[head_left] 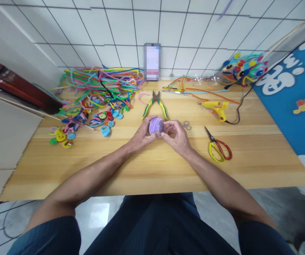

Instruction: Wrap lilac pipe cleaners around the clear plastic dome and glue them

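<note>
A round purple coil with lighter stripes [156,126] is held above the middle of the wooden table [152,163]. My left hand [142,135] wraps round its left side, with the thumb along the lower edge. On the right, my right hand [177,136] pinches the coil's edge between thumb and fingers. Just beyond the hands lie pliers with green and yellow handles [155,102], jaws pointing away from me. Small grey scissors [186,125] rest right beside my right hand.
Colourful pipe cleaners [94,83] and small coiled pieces [105,131] cover the back left. A phone [152,62] leans on the tiled wall. Rightward are a yellow glue gun [217,108] with a cord, red-and-yellow scissors [218,147] and a bag of colourful pieces [244,69].
</note>
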